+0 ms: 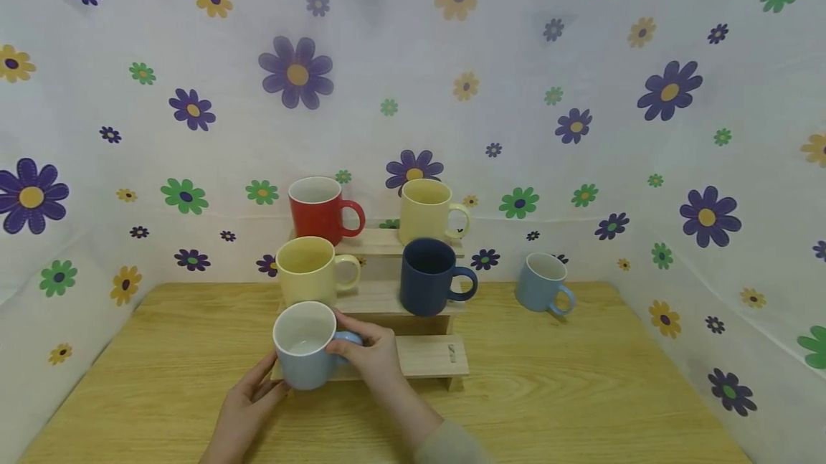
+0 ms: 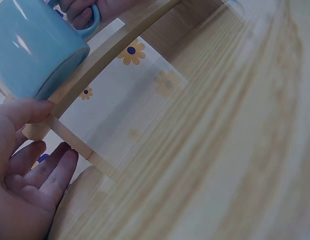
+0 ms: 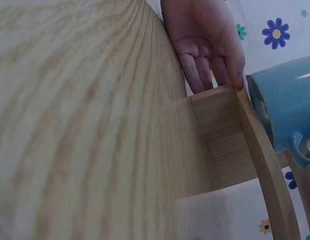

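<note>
A light blue mug (image 1: 306,360) with a white inside is over the left end of the lowest step of a tiered wooden stand (image 1: 426,356). My right hand (image 1: 371,356) pinches its handle (image 1: 348,337), thumb in front and a finger along the rim side. My left hand (image 1: 252,399) holds the left end of that step. In the left wrist view its thumb (image 2: 29,111) lies at the board's top edge, with the other fingers below by the leg (image 2: 74,140). The mug's base is right at the board in the right wrist view.
A yellow mug (image 1: 306,274) and a navy mug (image 1: 427,277) stand on the middle step. On the top step are a red mug (image 1: 316,213) and a pale yellow mug (image 1: 424,213). Another light blue mug (image 1: 540,283) sits on the wooden table (image 1: 581,378) at the back right. Flowered cloth (image 1: 503,127) surrounds the table.
</note>
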Action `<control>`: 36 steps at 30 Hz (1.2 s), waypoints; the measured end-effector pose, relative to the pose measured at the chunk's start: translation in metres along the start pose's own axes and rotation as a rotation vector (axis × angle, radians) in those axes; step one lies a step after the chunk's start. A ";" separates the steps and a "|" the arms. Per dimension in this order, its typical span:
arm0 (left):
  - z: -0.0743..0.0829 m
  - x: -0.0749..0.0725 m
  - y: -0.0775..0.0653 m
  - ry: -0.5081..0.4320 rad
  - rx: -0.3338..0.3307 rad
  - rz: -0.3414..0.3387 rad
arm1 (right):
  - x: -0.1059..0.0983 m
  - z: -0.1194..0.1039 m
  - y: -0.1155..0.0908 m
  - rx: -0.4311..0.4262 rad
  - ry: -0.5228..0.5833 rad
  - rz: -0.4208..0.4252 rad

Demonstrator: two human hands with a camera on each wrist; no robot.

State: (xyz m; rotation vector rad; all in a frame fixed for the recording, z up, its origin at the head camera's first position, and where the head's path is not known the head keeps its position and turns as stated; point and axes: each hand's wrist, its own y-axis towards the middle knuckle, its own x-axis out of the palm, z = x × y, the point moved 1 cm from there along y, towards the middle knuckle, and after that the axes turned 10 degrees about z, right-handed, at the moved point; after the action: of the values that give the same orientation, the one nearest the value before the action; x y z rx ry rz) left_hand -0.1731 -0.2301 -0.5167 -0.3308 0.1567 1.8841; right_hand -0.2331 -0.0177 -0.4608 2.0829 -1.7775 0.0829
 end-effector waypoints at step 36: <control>0.004 -0.001 -0.001 0.008 -0.033 -0.023 | -0.008 -0.003 -0.004 -0.015 -0.316 -0.093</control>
State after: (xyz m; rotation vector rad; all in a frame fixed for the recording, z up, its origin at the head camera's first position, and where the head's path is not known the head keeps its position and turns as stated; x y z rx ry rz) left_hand -0.1724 -0.2301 -0.5126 -0.3612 0.1271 1.8646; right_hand -0.2301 -0.0090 -0.4612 2.2639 -1.8411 -0.3010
